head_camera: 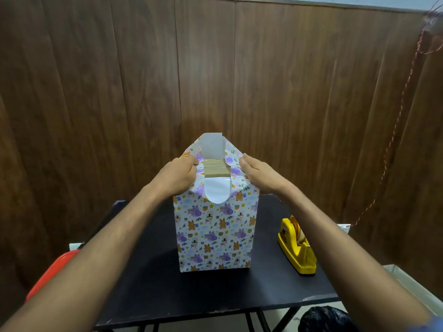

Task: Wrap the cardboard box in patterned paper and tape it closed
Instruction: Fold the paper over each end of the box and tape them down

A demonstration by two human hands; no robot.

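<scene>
left hand [178, 176] pinches the paper's [215, 236] side fold, right hand [257, 173] presses flat-fingered; the box [215, 170] stands upright mid-table [148, 283], top end unfinished. next i'd fold the white flaps down, then reach the tape dispenser [297, 248].

No text reads clearly; the yellow tape dispenser [296, 248] perhaps bears an unreadable sticker.
</scene>
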